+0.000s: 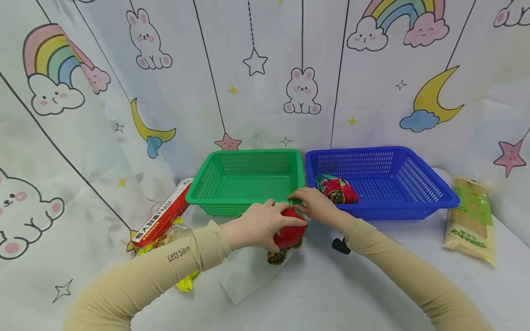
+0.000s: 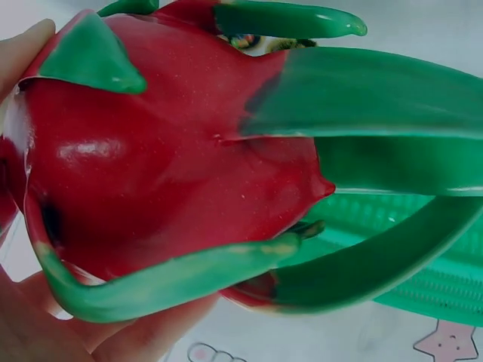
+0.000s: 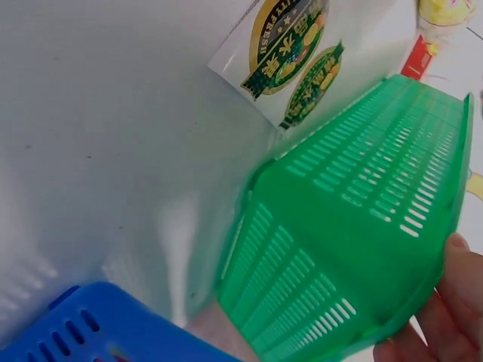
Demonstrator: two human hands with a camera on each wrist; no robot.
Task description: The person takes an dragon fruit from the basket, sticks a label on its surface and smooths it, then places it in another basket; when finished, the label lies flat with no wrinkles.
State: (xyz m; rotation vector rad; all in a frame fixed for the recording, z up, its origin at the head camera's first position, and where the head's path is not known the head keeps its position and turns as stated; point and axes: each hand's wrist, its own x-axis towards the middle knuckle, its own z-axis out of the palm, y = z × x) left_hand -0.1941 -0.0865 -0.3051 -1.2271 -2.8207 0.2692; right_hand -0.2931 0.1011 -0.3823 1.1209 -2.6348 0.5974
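My left hand [image 1: 261,225] grips a red dragon fruit [image 1: 287,232] with green scales, its fingers spread over the fruit. Close up in the left wrist view, the dragon fruit [image 2: 166,143] points its long green leaves to the right, over the green basket [image 2: 392,234]. At the near right corner of the green basket [image 1: 232,201], my right hand [image 1: 319,207] holds the rim, its fingers [image 3: 456,275] curled at the edge. A white sheet of round fruit stickers [image 1: 248,276] lies partly below the held fruit; its black and gold stickers [image 3: 287,45] show in the right wrist view.
Beside the green basket stands a blue basket [image 1: 397,211] with another dragon fruit [image 1: 341,186] bearing a round sticker. A red pasta box [image 1: 165,214] and a yellow packet [image 1: 186,281] lie left. A green and beige packet [image 1: 469,220] lies right. A small black object [image 1: 341,246] is near my right forearm.
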